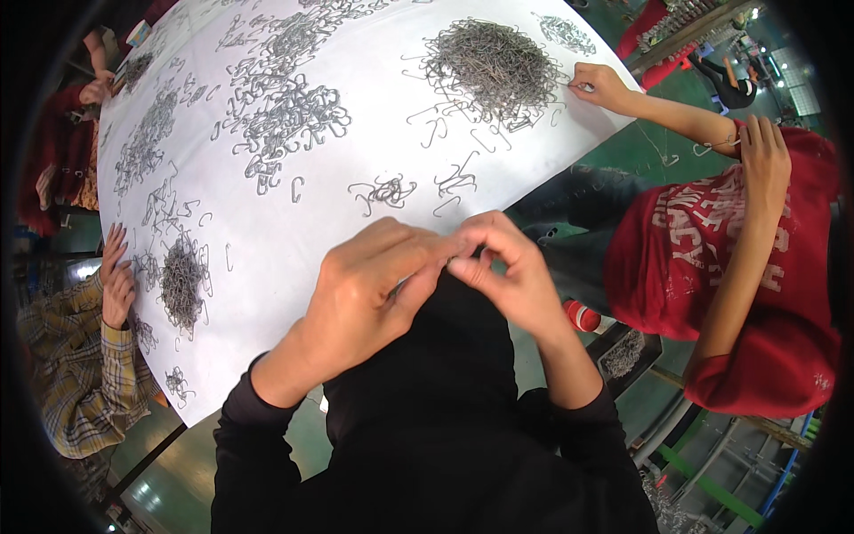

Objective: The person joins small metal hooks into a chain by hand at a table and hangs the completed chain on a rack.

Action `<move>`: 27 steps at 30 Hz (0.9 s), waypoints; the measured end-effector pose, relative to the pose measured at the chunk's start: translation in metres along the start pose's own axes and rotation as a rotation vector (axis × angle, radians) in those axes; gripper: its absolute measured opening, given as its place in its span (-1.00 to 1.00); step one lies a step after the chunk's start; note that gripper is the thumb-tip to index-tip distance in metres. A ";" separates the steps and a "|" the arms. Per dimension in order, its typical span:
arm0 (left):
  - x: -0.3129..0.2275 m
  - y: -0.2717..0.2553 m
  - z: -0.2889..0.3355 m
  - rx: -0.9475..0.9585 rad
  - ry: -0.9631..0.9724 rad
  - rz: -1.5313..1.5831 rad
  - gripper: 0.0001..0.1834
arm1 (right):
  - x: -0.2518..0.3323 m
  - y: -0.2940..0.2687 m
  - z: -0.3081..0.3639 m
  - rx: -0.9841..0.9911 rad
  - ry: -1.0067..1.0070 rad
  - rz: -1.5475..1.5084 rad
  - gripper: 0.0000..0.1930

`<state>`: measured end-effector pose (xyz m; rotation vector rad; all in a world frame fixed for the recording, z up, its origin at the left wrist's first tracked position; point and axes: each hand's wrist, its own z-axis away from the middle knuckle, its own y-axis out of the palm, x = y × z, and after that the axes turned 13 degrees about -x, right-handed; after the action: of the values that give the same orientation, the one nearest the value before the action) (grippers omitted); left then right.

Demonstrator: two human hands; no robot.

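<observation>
My left hand (pixel 369 280) and my right hand (pixel 509 271) meet in front of my body, at the near edge of the white table (pixel 271 307). The fingertips of both are pinched together. A tiny dark bit shows between them, too small and covered to name. Just beyond my fingers lie a small cluster of bent wire hooks (pixel 388 190) and a few loose wire hooks (pixel 457 182). Farther back to the right rises a big tangled pile of darker wire hooks (pixel 492 67). Shinier metal hooks (pixel 289 116) spread over the table's far middle.
At right, a person in a red shirt (pixel 712 258) has one hand (pixel 598 87) by the big pile. A plaid sleeve (pixel 120 365) reaches in at left, beside another hook heap (pixel 181 283). Below the table's right side are a red container (pixel 582 315) and a dark tray (pixel 656 345) of metal pieces.
</observation>
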<state>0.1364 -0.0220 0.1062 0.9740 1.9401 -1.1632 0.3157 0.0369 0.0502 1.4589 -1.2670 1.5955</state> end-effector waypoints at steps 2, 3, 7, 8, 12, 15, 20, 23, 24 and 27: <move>0.000 0.003 0.002 0.018 -0.019 -0.001 -0.74 | -0.019 -0.014 -0.024 -0.049 0.027 0.107 -0.85; 0.001 0.005 0.004 0.009 -0.005 0.013 -0.73 | -0.034 -0.019 -0.039 -0.128 0.035 0.138 -0.83; 0.001 0.010 0.009 -0.021 -0.006 0.035 -0.71 | -0.071 -0.029 -0.105 -0.249 0.014 0.622 -0.84; 0.000 0.010 0.010 -0.025 -0.028 0.029 -0.71 | -0.074 -0.025 -0.117 -0.246 0.025 0.708 -0.84; -0.001 0.011 0.011 -0.052 -0.059 0.029 -0.72 | -0.077 -0.012 -0.134 -0.165 -0.095 1.020 -0.82; 0.002 0.010 0.014 -0.082 -0.042 0.024 -0.72 | -0.067 -0.013 -0.127 -0.078 -0.139 0.793 -0.82; 0.011 0.010 0.026 -0.162 -0.082 0.062 -0.54 | 0.021 -0.010 -0.053 0.059 0.276 -0.245 -0.87; 0.009 0.009 0.026 -0.174 -0.060 0.076 -0.51 | 0.049 0.005 0.001 -0.132 0.277 -0.481 -0.85; 0.009 0.008 0.027 -0.179 -0.037 0.069 -0.50 | 0.052 0.006 0.012 -0.113 0.295 -0.556 -0.86; 0.009 0.009 0.030 -0.182 0.022 0.028 -0.47 | 0.057 0.013 0.027 -0.108 0.325 -0.588 -0.87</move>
<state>0.1442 -0.0445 0.0839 0.9174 2.0039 -0.9455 0.3030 -0.0013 0.1004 1.2807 -0.6456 1.2715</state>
